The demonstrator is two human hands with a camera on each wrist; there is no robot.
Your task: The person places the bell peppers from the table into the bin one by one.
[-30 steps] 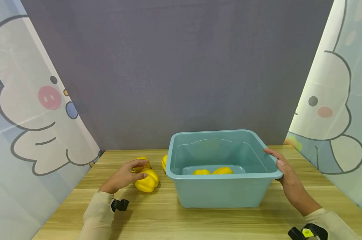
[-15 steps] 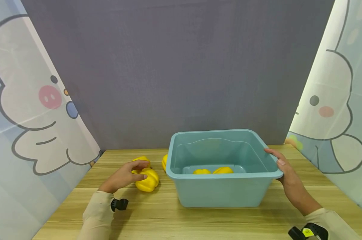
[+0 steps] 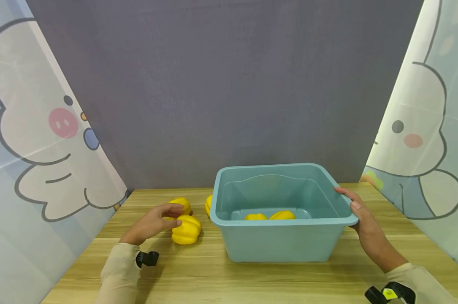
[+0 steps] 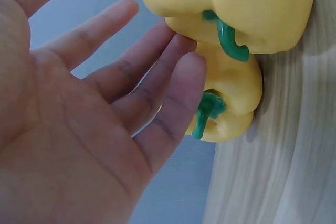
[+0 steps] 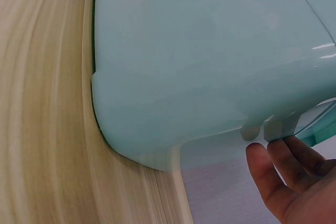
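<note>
My left hand point(image 3: 153, 223) hovers beside two yellow bell peppers, its fingers loosely extended. In the head view the near bell pepper point(image 3: 186, 230) lies by the thumb, and the farther bell pepper point(image 3: 181, 204) is partly covered by the fingers. The left wrist view shows the palm, with an upper bell pepper point(image 4: 236, 3) and a lower bell pepper point(image 4: 231, 90), both green-stemmed; fingertips overlap the lower one, contact unclear. My right hand point(image 3: 365, 228) grips the right rim of a blue-green plastic tub point(image 3: 278, 242), its fingers point(image 5: 283, 166) under the rim in the right wrist view.
Two bell peppers point(image 3: 282, 215) lie inside the tub. Another bell pepper point(image 3: 208, 206) is half hidden behind its left wall. All stand on a wooden table point(image 3: 198, 278), with a grey curtain point(image 3: 229, 93) behind and cartoon-print cloths at both sides.
My left hand has drawn back slightly to the left, and the near bell pepper has turned a little. My right hand and the tub have stayed in place.
</note>
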